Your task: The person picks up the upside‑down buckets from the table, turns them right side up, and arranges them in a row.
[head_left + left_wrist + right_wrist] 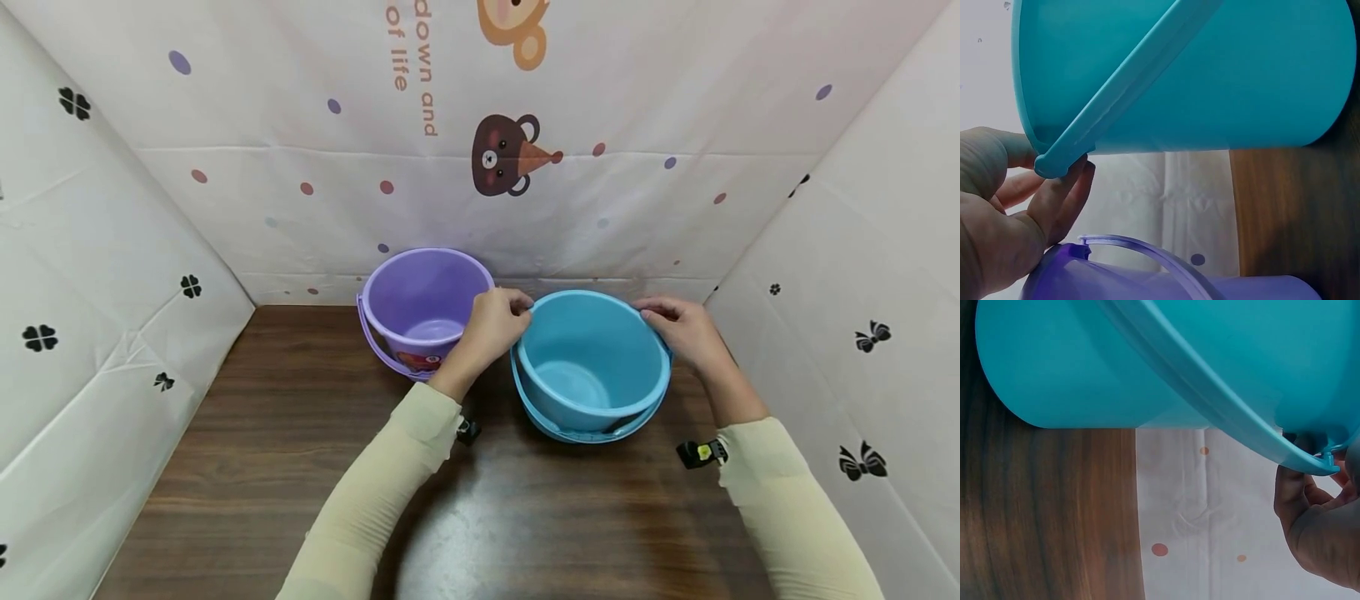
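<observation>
A blue bucket [577, 408] stands upright on the brown table, its handle [1122, 81] hanging down on the near side. My left hand [497, 321] pinches the bucket's rim on its left side, by the handle's hinge. On the opposite side, my right hand [678, 329] grips the rim by the other hinge, with the thumb on top and fingers curled below in the right wrist view. A purple bucket [408, 304] sits just left of the blue one. My left wrist passes in front of part of it.
The wooden table [262, 433] reaches back to a patterned white cloth wall [360, 217]. Similar cloth walls rise at the left [112, 275] and right [832, 275]. A purple handle [378, 350] hangs on the purple bucket's near side.
</observation>
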The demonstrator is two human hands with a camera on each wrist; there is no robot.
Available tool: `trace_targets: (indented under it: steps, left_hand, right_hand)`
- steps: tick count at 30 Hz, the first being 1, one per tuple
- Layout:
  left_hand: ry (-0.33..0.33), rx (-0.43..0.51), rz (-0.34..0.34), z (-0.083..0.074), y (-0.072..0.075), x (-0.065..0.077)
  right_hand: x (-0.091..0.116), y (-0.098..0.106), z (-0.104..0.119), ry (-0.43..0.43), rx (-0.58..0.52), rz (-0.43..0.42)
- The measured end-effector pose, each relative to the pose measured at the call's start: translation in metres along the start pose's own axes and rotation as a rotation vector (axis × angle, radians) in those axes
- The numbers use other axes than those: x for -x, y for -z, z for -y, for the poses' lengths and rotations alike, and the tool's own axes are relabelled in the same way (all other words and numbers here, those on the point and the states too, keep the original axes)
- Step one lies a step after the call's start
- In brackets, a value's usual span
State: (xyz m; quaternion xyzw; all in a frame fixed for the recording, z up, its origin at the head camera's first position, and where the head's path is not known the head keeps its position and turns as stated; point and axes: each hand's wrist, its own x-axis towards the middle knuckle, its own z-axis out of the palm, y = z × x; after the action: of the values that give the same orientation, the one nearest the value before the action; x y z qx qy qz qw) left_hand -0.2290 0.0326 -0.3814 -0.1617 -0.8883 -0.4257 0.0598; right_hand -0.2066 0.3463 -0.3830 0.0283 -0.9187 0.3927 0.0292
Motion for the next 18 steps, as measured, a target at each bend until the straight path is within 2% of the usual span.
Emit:
trace_targets:
  steps: [6,12,18]
  left_hand:
    - [-0.017,0.004,-0.003,0.000,0.000,0.004]
    - [-0.024,0.078,0.001,-0.001,0.002,0.012]
    - [-0.135,0.091,-0.024,0.002,0.006,0.025]
  right_hand:
    - [0.002,0.002,-0.001,0.003,-0.020,-0.002]
    - [0.013,0.004,0.001,0.037,-0.007,-0.022]
    - [0.027,0.003,0.000,0.101,-0.032,-0.047]
